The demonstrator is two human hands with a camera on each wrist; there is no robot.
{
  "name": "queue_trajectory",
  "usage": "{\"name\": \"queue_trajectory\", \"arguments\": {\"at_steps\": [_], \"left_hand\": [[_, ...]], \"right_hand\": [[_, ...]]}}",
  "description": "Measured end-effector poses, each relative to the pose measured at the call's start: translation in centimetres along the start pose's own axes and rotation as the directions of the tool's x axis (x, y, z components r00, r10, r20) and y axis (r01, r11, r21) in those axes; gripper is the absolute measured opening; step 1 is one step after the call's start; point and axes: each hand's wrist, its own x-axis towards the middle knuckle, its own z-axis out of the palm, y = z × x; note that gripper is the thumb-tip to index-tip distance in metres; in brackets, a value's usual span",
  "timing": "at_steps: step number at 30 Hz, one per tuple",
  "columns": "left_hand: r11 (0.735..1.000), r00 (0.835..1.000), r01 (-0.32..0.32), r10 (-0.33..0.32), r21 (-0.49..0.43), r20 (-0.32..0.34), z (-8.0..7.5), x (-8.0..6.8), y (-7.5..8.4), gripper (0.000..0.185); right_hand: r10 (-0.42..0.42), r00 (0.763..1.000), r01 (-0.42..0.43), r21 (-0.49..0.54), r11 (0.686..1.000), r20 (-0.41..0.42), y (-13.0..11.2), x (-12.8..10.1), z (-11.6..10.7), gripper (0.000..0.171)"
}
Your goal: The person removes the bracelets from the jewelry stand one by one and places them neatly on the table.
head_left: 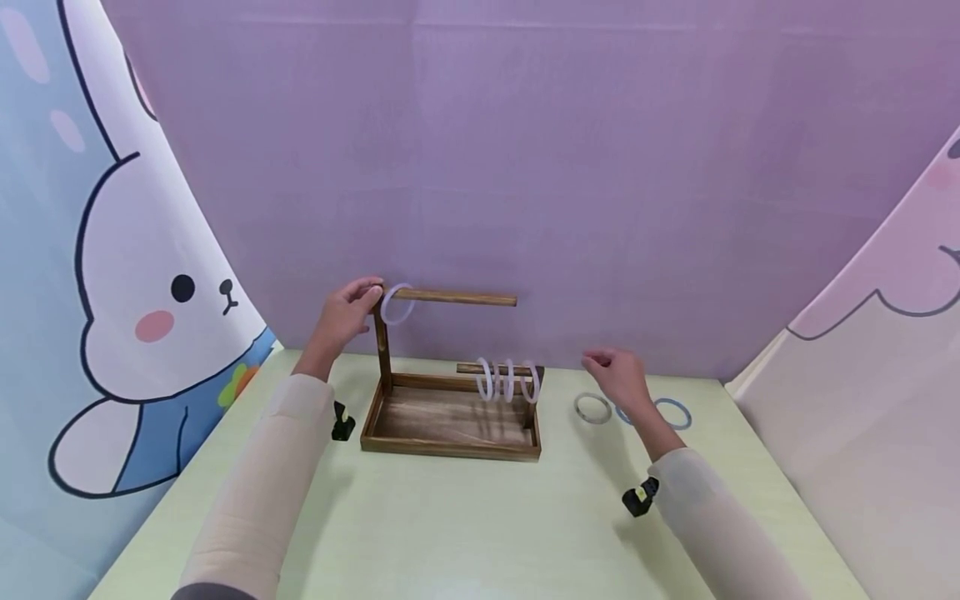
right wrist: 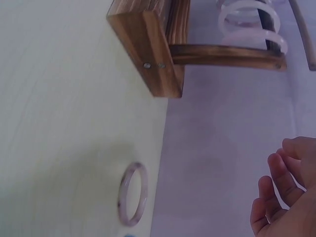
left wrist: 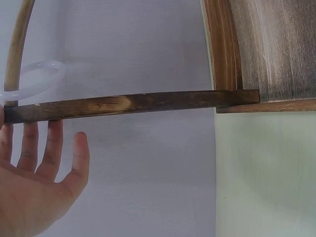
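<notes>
Presently, step: we judge a white bangle (head_left: 397, 305) is being seated on the stand's (head_left: 450, 417) upper bar (head_left: 457, 297), at its left end; best slid on level, then let go gently.
Left hand (head_left: 347, 313): our fingertips touch the bangle at the bar's left end; whether they pinch it, we cannot tell.
Right hand (head_left: 619, 377): loosely curled, holding nothing, over the loose bangles (head_left: 593, 408) on the table (head_left: 480, 517), right of the stand.
Lower bar (head_left: 495, 368): three white bangles (head_left: 509, 381) hung.
</notes>
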Motion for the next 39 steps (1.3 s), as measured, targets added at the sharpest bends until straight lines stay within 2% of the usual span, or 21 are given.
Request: {"name": "queue_trajectory", "arguments": {"at_steps": [4, 19, 26, 39], "left_hand": [[1.0, 1.0, -0.001, 0.001, -0.001, -0.004, 0.1, 0.0, 0.0, 0.05], [1.0, 1.0, -0.008, 0.008, -0.009, 0.004, 0.0, 0.0, -0.2, 0.05], [1.0, 1.0, 0.002, -0.002, -0.003, 0.006, 0.0, 0.0, -0.2, 0.052], [1.0, 1.0, -0.007, 0.007, 0.014, -0.002, 0.1, 0.0, -0.4, 0.052]], "right_hand": [[0.006, 1.0, -0.006, 0.032, 0.999, -0.005, -1.2, 0.0, 0.4, 0.03], [-0.065, 0.998, 0.066, 0.08, 0.995, -0.017, -5.3, 0.5, 3.1, 0.027], [-0.075, 0.997, 0.078, 0.169, 0.983, -0.022, -7.5, 0.6, 4.2, 0.023], [-0.137, 0.991, 0.134, 0.235, 0.963, -0.004, -10.8, 0.6, 6.6, 0.022]]}}
